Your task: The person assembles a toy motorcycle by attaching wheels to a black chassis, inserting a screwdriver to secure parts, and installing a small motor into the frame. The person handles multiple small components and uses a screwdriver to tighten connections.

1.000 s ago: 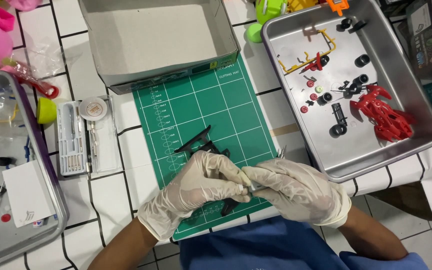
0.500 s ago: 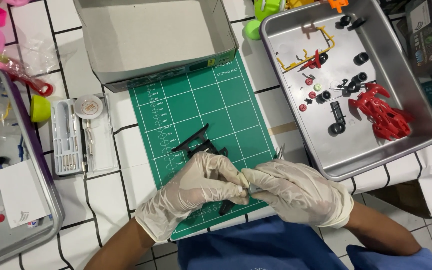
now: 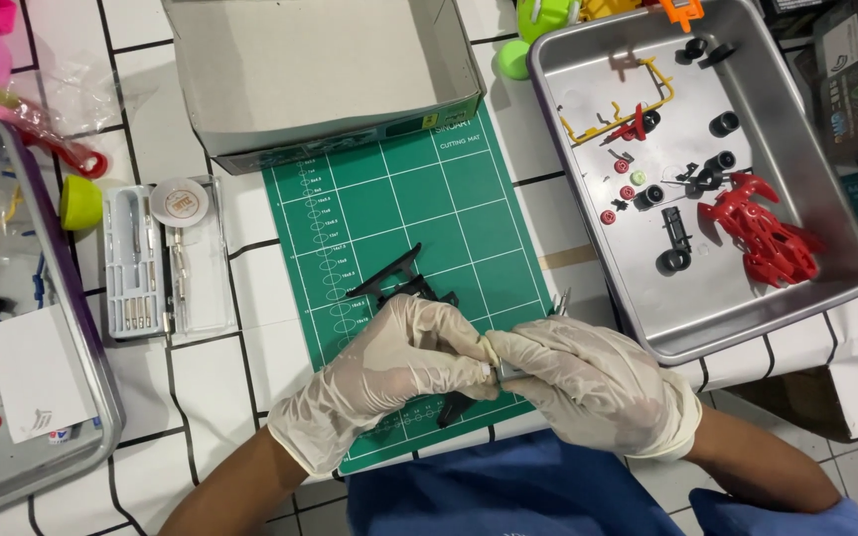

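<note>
Both hands wear thin white gloves and meet over the near edge of a green cutting mat [image 3: 419,208]. My left hand [image 3: 389,372] closes over a black plastic model part [image 3: 399,283] whose ends stick out above and below the fingers. My right hand [image 3: 588,382] pinches a small grey tool or piece [image 3: 504,370] against the same part where the fingertips touch. What sits between the fingers is mostly hidden.
A metal tray [image 3: 826,199] at right holds a red car body [image 3: 767,233], black wheels and a yellow sprue. An open grey cardboard box [image 3: 320,69] lies behind the mat. A clear knife-blade case [image 3: 161,258] and a second tray [image 3: 52,397] sit at left.
The hands stay pressed together over the mat's near edge; only slight finger shifts show. The view has drifted a little.
</note>
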